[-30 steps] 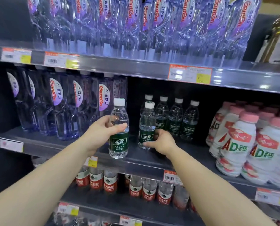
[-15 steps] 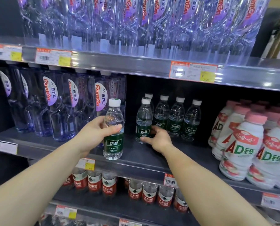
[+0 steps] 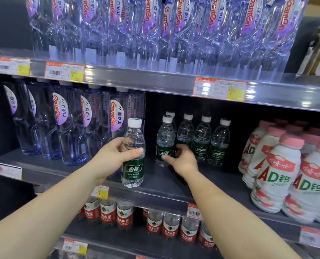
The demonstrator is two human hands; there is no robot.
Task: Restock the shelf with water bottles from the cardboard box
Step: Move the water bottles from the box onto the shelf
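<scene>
left hand [image 3: 112, 157]: fingers and thumb wrapped round a green-label water bottle [image 3: 133, 154], upright, held over the front edge of the middle shelf [image 3: 161, 182], not set down.
right hand [image 3: 181, 159]: on the shelf, thumb against the label of the front-left Cestbon bottle [image 3: 165, 142], fingers curled behind it. Looks like a grip; far side is hidden.
row: three more Cestbon bottles [image 3: 201, 139] standing just right of it, one more behind, close-packed.
cardboard box: not in view.
step (judgement): positioning the shelved bottle, held one goes in next.
risk 1: pushing the front bottle back or sideways tips its neighbours; small bases, tall bodies.
risk 2: held bottle is gripped above the label, bottom free; clipping the shelf lip could knock it loose.
risk 3: Ganten bottles [image 3: 65, 128] close on the left; a wide swing hits them.
</scene>
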